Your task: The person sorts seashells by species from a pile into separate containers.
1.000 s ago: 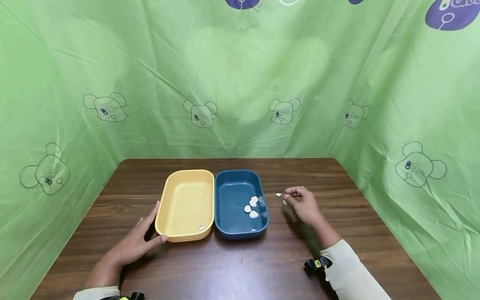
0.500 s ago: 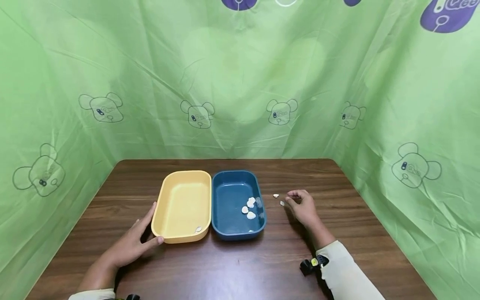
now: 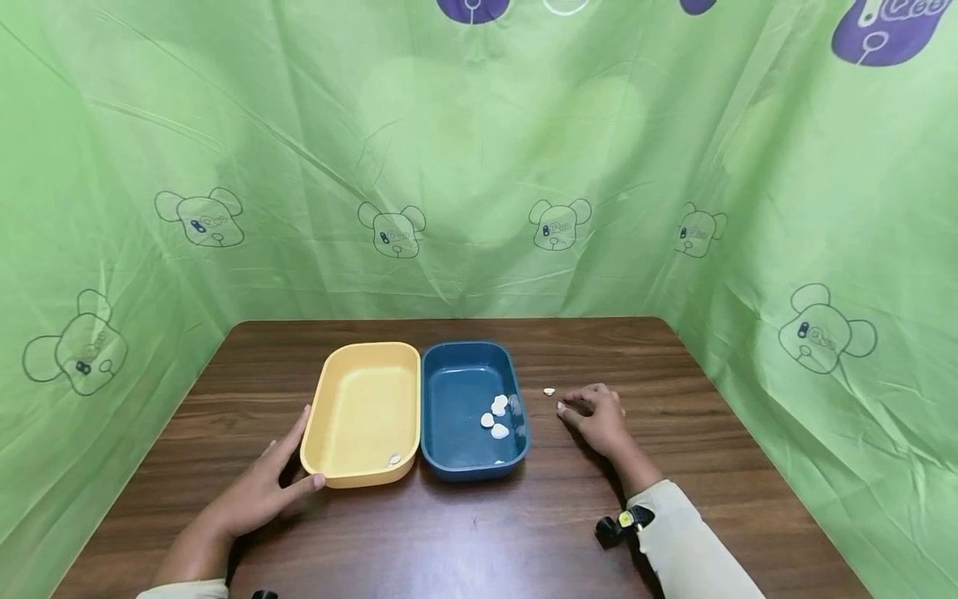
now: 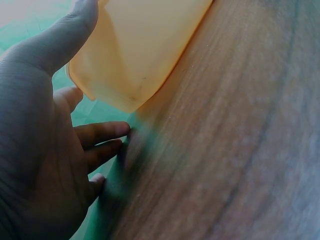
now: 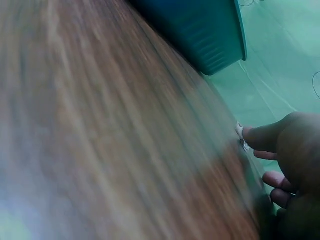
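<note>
Two shallow trays stand side by side: a yellow tray and a blue tray. My left hand steadies the yellow tray's near left corner, fingers along its side and thumb at the front. One small pale shell lies inside that tray. Several white pieces that look like shells lie in the blue tray's right half. On the table to its right, my right hand pinches a small shell with thumb and forefinger. Another small shell lies just beyond the fingertips.
The brown wooden table has a green printed curtain behind it and at both sides. Dark wrist cameras are strapped at the sleeves. The blue tray's outer wall rises near the right hand.
My right hand's thumb and forefinger have moved left and down onto the nearer shell. The left hand stays at the yellow tray. The whole head view has shifted slightly.
</note>
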The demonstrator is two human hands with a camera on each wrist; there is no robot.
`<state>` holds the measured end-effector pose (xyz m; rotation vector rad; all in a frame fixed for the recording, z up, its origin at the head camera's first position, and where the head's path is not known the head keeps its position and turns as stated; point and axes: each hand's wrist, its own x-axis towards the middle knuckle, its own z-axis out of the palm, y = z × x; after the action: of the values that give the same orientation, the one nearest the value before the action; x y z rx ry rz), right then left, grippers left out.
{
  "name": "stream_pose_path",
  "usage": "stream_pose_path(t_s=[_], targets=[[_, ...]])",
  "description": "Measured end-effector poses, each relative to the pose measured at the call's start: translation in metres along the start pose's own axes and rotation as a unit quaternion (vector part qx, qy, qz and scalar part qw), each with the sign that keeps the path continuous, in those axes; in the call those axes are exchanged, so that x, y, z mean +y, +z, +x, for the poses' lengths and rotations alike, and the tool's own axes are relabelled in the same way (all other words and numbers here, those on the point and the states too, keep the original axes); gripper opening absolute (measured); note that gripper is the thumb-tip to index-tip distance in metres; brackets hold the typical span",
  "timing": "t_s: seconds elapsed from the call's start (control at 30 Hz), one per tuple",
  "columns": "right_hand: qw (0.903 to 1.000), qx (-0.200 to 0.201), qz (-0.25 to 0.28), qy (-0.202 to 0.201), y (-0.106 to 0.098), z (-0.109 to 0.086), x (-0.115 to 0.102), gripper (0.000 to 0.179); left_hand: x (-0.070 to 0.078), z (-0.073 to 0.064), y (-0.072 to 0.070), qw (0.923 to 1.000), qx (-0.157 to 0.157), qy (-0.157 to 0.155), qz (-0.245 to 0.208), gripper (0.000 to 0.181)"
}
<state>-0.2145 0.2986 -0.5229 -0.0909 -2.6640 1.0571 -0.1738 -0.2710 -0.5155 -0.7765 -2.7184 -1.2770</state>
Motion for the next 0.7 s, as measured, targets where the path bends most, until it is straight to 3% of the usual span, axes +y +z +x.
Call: stream_pose_path(t_s=[0.2, 0.7], targets=[[0.9995, -0.005, -0.029, 0.011, 0.0014, -0.0013, -0.0020, 0.023, -0.0009, 0.0011, 0.0009, 1.0000, -0.004, -0.002, 0.000, 0.109], [0.9992, -0.027, -0.012, 0.026, -0.0024, -0.0006, -0.0066, 0.012, -0.0012, 0.0009, -0.0004, 1.0000, -0.001, 0.003, 0.000, 0.108]])
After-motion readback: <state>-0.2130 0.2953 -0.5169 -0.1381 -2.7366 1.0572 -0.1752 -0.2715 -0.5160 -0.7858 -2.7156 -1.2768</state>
